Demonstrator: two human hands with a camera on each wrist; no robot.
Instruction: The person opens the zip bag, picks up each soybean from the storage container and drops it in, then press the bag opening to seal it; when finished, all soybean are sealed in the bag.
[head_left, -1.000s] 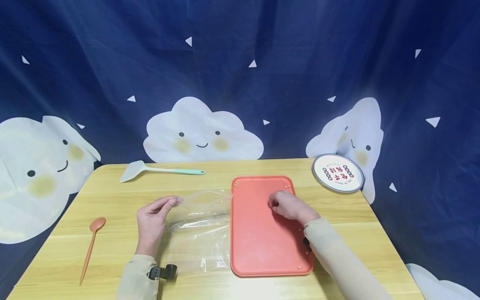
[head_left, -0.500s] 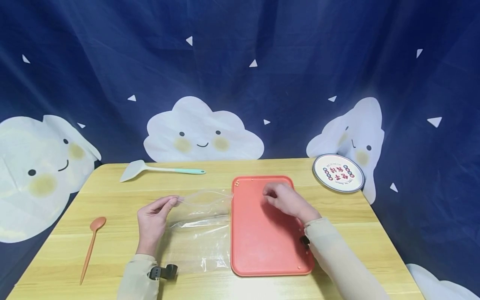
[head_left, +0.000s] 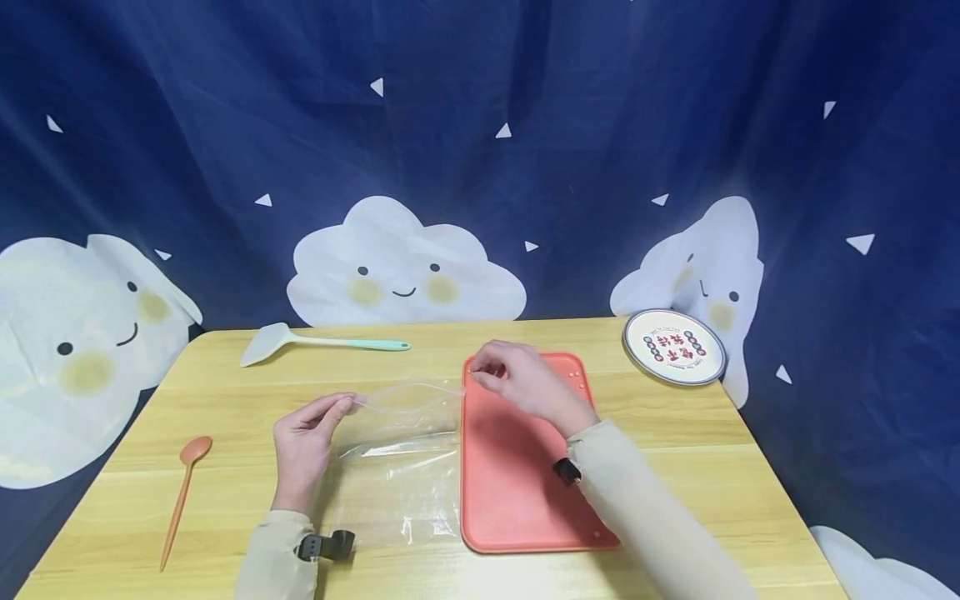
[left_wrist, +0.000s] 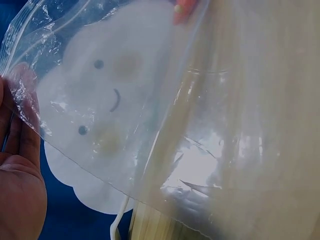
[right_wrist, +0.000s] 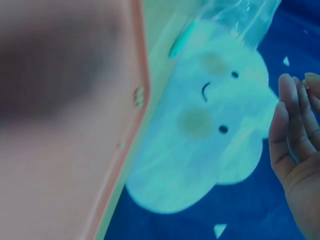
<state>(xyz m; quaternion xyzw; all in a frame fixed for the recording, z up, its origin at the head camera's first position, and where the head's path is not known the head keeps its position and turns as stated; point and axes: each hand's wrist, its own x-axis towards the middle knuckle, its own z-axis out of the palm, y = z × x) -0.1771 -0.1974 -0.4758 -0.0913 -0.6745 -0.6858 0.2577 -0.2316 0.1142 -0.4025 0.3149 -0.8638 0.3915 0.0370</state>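
My left hand (head_left: 307, 442) pinches the top corner of a clear zip bag (head_left: 405, 479). The bag's mouth gapes a little, and its body lies over the table beside the tray. In the left wrist view the bag (left_wrist: 115, 125) stretches from my fingers across the picture. My right hand (head_left: 521, 383) is above the far left corner of the red tray (head_left: 498, 500), near the bag's mouth. A tiny pale kernel (right_wrist: 307, 88) shows between its thumb and index finger in the right wrist view. Several similar kernels (right_wrist: 139, 97) lie in the tray's corner.
A spatula with a mint handle (head_left: 375, 343) lies at the back left. Nearer the left edge is an orange spoon (head_left: 182, 492). A printed oval plate (head_left: 675, 346) sits at the back right corner, by the blue curtain (head_left: 570, 150).
My right hand has moved left across the tray, from its right side to its far left corner close to the bag. My left hand keeps its hold on the bag.
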